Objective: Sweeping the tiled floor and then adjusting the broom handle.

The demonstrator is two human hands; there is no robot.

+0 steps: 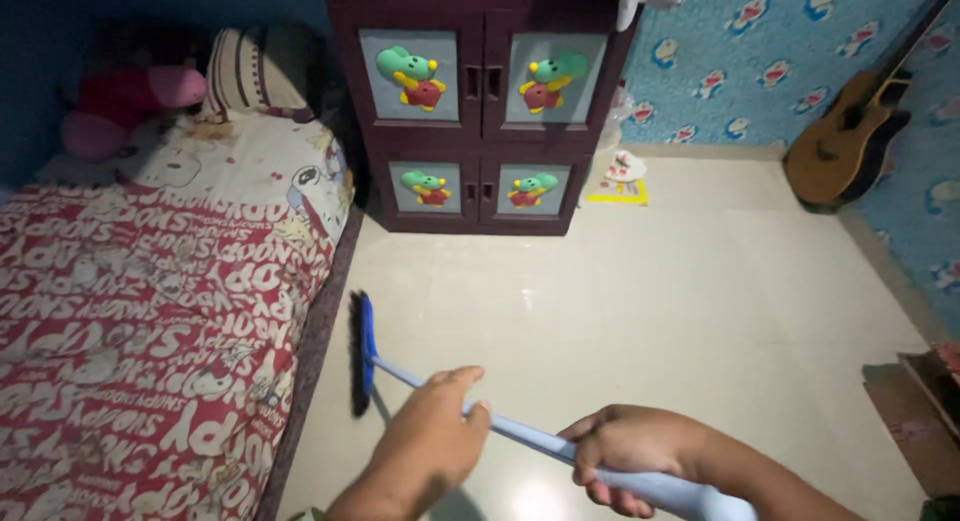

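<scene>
While the left hand (pixel 430 441) and right hand (pixel 625 456) both grip the blue broom (pixel 365 346) handle, its bristles rest on the floor (pixel 650 291) beside the bed (pixel 150 311)

Ahead of our left hand (pixel 425 446) and right hand (pixel 625 459), the pale tiled floor (pixel 680 301) lies open, giving us wide room forward and to the right. Close on the left of our left hand the bed (pixel 150 311) with its red printed cover walls off that side; the broom head (pixel 361 351) sits just beside its edge. Straight ahead and well apart from us the dark cabinet (pixel 480 111) closes the far end. Far off to the right a guitar (pixel 850 131) leans in the corner, and a cardboard box (pixel 915 411) stands near our right hand's side.
</scene>
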